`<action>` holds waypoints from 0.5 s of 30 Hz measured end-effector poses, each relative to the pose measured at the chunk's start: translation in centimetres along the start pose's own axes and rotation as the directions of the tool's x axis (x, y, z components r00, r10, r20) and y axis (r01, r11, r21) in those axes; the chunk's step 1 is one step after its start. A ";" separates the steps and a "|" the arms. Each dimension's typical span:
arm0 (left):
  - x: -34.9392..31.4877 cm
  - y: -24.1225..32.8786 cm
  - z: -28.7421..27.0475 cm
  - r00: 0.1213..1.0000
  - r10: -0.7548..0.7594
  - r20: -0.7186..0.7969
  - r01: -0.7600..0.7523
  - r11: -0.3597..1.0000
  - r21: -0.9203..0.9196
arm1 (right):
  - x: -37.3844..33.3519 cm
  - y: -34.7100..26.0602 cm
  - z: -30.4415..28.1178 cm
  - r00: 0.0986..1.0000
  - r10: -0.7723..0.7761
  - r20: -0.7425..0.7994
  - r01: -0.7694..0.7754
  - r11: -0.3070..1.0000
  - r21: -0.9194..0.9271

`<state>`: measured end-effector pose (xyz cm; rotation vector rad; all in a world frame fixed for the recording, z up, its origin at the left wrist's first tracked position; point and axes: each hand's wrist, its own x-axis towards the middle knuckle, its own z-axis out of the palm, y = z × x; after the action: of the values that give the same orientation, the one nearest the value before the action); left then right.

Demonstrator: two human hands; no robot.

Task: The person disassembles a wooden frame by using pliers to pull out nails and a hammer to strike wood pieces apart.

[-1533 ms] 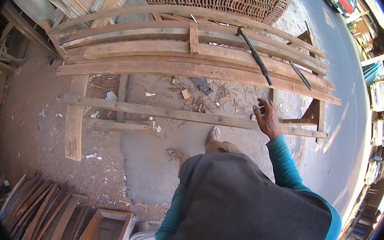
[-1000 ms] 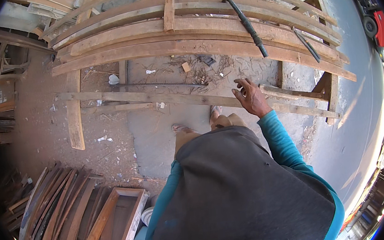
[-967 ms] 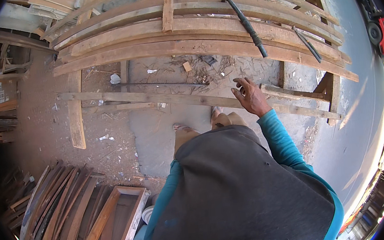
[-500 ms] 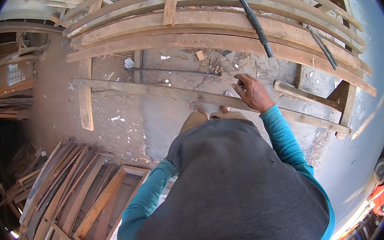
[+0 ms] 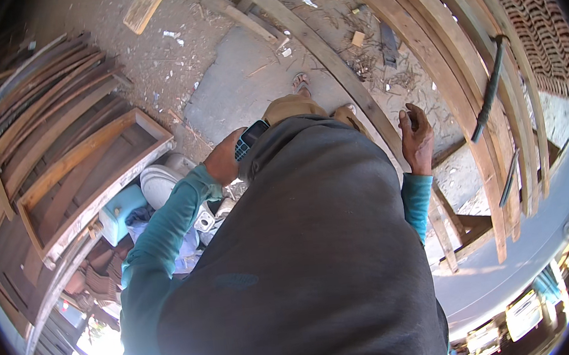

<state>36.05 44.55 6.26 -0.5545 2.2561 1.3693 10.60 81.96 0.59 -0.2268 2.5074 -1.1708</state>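
Note:
At my left hip, my left hand (image 5: 223, 159) is closed round a small keypad phone (image 5: 251, 140) with a dark screen and pale blue keys. The phone lies against the dark shirt over my waist. My right hand (image 5: 418, 138) hangs beside my right thigh, fingers loosely curled and apart, with nothing in it. Just left of that hand, a long wooden plank (image 5: 335, 63) runs at a slant past my legs. Further right, a dark metal bar (image 5: 490, 92) lies across several long wooden beams (image 5: 415, 38). A second slim dark tool (image 5: 509, 180) rests on the beams' near end.
Left of me, stacked curved boards (image 5: 37, 98) lie beside a wooden frame (image 5: 84, 159). Below the frame are a light blue container (image 5: 123, 212) and a grey rounded vessel (image 5: 156, 184). Piled roof tiles (image 5: 522, 11) stand at the far right. Scraps litter the ground (image 5: 232, 59).
The view has swung to the right, so the beams now stand steeper at the right. My left hand has come into view with the keypad phone. My right hand has drawn closer to my side.

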 end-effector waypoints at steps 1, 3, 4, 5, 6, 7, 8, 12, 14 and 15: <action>-0.3 -0.4 -0.1 0.995 -0.045 -0.084 0.045 0.999 -0.010 | 0.5 -0.5 0.6 0.999 -0.016 0.030 0.018 0.999 -0.043; 0.0 -1.1 -1.0 0.977 -0.166 -0.134 0.159 0.985 -0.060 | 1.7 -2.0 1.6 0.995 -0.060 0.081 0.067 0.994 -0.082; 0.2 -1.3 -1.5 0.951 -0.271 -0.149 0.259 0.961 -0.097 | 2.1 -3.0 1.9 0.993 -0.072 0.098 0.081 0.993 -0.090; 0.3 -1.2 -2.1 0.952 -0.251 -0.175 0.234 0.966 -0.113 | 2.7 -4.4 2.2 0.986 -0.109 0.125 0.122 0.987 -0.100; 0.5 -1.2 -2.5 0.949 -0.257 -0.183 0.236 0.963 -0.130 | 3.2 -5.4 2.4 0.978 -0.144 0.150 0.161 0.981 -0.110; 0.5 -1.2 -2.9 0.942 -0.277 -0.190 0.233 0.946 -0.225 | 3.8 -6.0 2.8 0.974 -0.156 0.163 0.176 0.977 -0.119; 0.7 -1.4 -3.2 0.935 -0.296 -0.195 0.226 0.922 -0.316 | 4.5 -6.5 3.1 0.972 -0.156 0.178 0.175 0.980 -0.096; 1.6 -4.1 -3.1 0.942 -0.323 -0.091 0.162 0.676 -0.719 | 6.4 -8.7 4.3 0.958 -0.195 0.211 0.217 0.972 -0.087; 2.1 -4.5 -3.4 0.946 -0.312 -0.089 0.146 0.655 -0.741 | 7.0 -9.0 4.7 0.954 -0.198 0.224 0.226 0.968 -0.106; 2.4 -4.6 -3.7 0.944 -0.319 -0.085 0.154 0.652 -0.742 | 7.2 -9.0 5.0 0.952 -0.194 0.235 0.227 0.967 -0.119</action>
<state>36.05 38.99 3.13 -1.2621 1.5893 2.1305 5.80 70.51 2.73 -0.6429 2.4135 -0.9773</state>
